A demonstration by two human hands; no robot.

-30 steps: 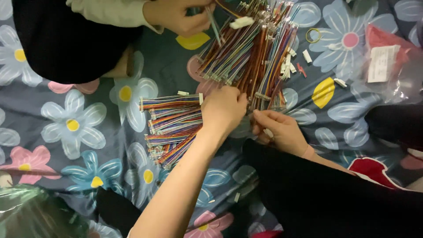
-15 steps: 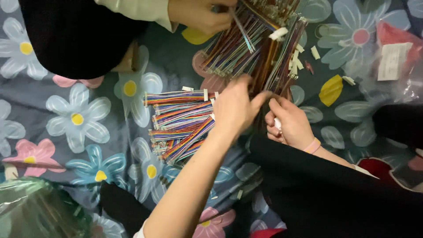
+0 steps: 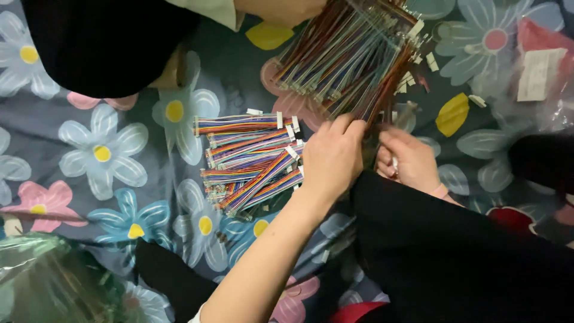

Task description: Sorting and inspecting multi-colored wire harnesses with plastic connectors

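Dark blue flowered cloth [image 3: 89, 149] carries everything. Pile of rainbow ribbon cable bundles [image 3: 251, 158] lies on it at centre, bundles crossing each other. Bigger fanned heap of cables [image 3: 353, 54] at top. Small white tags [image 3: 430, 63] scattered beside it. Clear plastic bags at right [image 3: 538, 78] and bottom left [image 3: 42, 275].
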